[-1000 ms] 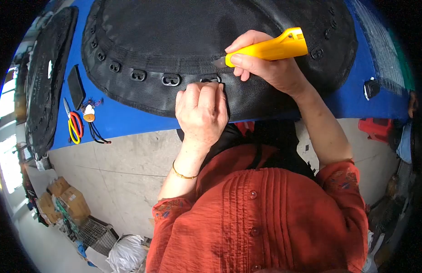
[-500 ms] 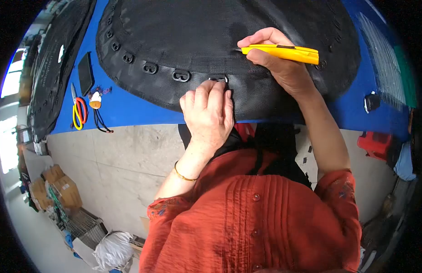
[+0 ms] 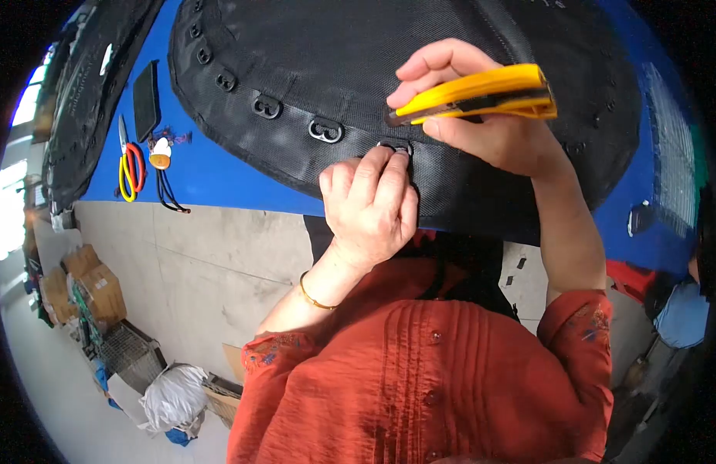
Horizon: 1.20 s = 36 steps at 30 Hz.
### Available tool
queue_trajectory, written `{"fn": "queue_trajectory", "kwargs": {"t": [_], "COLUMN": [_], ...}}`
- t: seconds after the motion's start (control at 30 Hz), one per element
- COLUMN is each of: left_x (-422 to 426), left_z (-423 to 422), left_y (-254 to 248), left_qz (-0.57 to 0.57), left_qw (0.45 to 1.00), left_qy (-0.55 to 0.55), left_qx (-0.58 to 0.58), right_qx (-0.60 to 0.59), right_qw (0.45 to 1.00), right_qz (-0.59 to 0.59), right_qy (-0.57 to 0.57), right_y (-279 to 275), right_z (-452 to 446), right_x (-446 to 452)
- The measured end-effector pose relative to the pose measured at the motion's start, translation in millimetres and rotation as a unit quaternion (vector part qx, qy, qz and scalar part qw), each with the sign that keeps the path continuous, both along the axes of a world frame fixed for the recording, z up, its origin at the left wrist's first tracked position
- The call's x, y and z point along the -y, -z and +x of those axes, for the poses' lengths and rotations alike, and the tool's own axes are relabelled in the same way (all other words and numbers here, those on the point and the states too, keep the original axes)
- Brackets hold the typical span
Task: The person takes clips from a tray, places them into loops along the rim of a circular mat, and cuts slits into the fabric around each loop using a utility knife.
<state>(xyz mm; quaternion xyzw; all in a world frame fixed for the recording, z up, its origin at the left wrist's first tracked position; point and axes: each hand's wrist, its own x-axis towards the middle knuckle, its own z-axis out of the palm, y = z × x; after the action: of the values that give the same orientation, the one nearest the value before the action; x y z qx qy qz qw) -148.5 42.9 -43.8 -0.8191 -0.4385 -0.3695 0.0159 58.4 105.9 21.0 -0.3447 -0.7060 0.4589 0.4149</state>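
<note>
Black mesh fabric [image 3: 311, 46] with a curved, stitched border lies on the blue table. Along that border sit several black plastic two-hole fittings [image 3: 326, 130]. My left hand [image 3: 371, 203] presses its bent fingers on another of these fittings [image 3: 396, 145], partly covering it at the fabric's near edge. Above and to the right, my right hand [image 3: 501, 143] grips a yellow hand tool [image 3: 481, 85] with a dark strip along its side and a dark tip. The tool points left over the fabric. Its exact kind is unclear.
Scissors with red and yellow handles [image 3: 132, 168], a black phone [image 3: 146, 100] and a small white-and-orange item with dark cords [image 3: 161, 158] lie on the blue table [image 3: 226, 184] to the left. Cardboard boxes [image 3: 91, 286] and a white sack [image 3: 175, 396] stand on the floor.
My right hand has turned the yellow tool, which now shows more of its dark side and looks nearer the camera. The left hand stays at the same fitting. The whole view has shifted slightly.
</note>
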Motion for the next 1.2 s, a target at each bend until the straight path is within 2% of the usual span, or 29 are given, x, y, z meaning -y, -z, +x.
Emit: {"fn": "queue_trajectory", "kwargs": {"t": [0.1, 0.27, 0.3, 0.43, 0.5, 0.83, 1.17, 1.2], "left_x": [0.3, 0.7, 0.4, 0.6, 0.8, 2.2, 1.4, 1.4], "left_z": [0.3, 0.8, 1.0, 1.3, 0.8, 1.3, 1.0, 1.0], "left_y": [-4.7, -4.0, -4.3, -4.7, -5.6, -5.0, -4.7, -5.0], "left_qz": [-0.009, -0.016, -0.018, -0.019, -0.020, -0.027, -0.022, -0.022], "left_qw": [1.000, 1.000, 1.000, 1.000, 1.000, 0.999, 0.999, 0.999], "left_qy": [0.008, 0.017, 0.017, 0.020, 0.020, 0.020, 0.019, 0.019], "left_qx": [0.001, 0.013, 0.012, 0.014, 0.013, 0.018, 0.016, 0.016], "right_qx": [0.039, -0.017, -0.009, 0.019, -0.036, -0.072, -0.044, -0.018], "right_qw": [0.998, 1.000, 0.999, 0.995, 0.999, 0.997, 0.999, 1.000], "right_qz": [0.057, -0.017, 0.029, 0.088, 0.014, -0.029, -0.012, -0.017], "right_qy": [-0.009, 0.009, 0.043, 0.040, 0.030, 0.005, 0.013, -0.014], "right_y": [15.3, 17.1, 25.3, 29.8, 25.5, 28.1, 30.0, 29.9], "right_z": [0.4, -2.9, -6.1, 5.0, 4.1, 0.1, -1.6, 3.0], "right_x": [-2.5, 1.2, -0.8, -6.3, -3.5, 0.4, -1.0, -2.7]}}
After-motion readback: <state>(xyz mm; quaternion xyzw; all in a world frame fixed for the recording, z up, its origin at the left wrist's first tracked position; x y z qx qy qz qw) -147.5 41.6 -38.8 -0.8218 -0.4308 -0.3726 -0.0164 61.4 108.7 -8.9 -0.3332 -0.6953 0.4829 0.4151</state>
